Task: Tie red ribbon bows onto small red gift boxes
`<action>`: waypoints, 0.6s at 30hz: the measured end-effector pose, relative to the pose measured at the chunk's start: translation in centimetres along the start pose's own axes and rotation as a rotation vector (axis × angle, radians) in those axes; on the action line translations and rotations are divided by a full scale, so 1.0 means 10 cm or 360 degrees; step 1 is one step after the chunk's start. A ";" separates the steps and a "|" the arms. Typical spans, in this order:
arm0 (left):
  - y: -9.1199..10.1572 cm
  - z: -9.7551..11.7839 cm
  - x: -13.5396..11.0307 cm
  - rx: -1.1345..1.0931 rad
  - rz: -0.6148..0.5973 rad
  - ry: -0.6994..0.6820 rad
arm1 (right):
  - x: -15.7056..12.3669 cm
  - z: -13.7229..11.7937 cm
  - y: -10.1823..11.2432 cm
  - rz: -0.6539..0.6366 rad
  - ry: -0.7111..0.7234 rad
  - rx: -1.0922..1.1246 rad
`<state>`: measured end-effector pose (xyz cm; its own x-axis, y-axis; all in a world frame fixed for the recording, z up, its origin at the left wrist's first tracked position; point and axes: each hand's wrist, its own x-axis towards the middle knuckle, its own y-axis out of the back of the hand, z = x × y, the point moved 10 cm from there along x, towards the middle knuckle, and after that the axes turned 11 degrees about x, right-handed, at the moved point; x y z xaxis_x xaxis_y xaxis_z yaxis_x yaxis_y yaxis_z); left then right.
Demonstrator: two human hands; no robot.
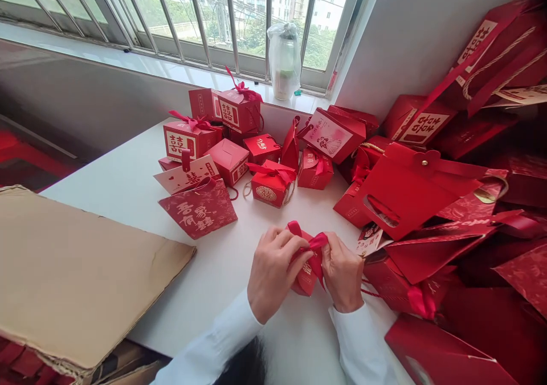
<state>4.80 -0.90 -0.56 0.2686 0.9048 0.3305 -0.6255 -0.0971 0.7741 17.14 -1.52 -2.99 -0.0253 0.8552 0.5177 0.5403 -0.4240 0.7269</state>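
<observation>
Both hands are at a small red gift box (304, 284) on the white table, with a red ribbon (317, 258) across its top. My left hand (276, 265) pinches the ribbon at the upper left of the box, a loop of it standing up past the fingers. On the other side, my right hand (343, 271) has its fingers closed on the ribbon's right part. Much of the box is covered by my hands. Just beyond it sits another red box (270, 188) with a ribbon bow and a round gold emblem.
Several red gift boxes (234, 110) stand along the wall under the window. A large heap of red bags and boxes (427, 185) fills the right side. Brown cardboard (85, 271) covers the table's left front. A wrapped bottle (284, 60) stands on the sill.
</observation>
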 end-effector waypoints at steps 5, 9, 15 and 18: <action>-0.09 -0.10 -0.01 -0.0049 -0.0050 0.0061 | -0.01 -0.01 0.01 0.0030 -0.0023 0.0026; -0.11 -0.18 0.02 -0.0217 -0.0143 0.0073 | -0.02 0.00 -0.02 0.0012 -0.0070 0.0094; -0.15 -0.25 0.16 -0.0346 -0.0167 0.0097 | 0.00 0.11 -0.05 0.0028 -0.0166 0.0135; -0.20 -0.23 0.29 -0.0392 -0.0161 0.0061 | 0.05 0.21 -0.03 0.0084 -0.0243 0.0082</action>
<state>5.11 2.86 -2.43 0.3135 0.9204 0.2338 -0.7576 0.0940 0.6459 18.69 -0.35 -3.88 0.1300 0.8692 0.4771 0.5802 -0.4568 0.6743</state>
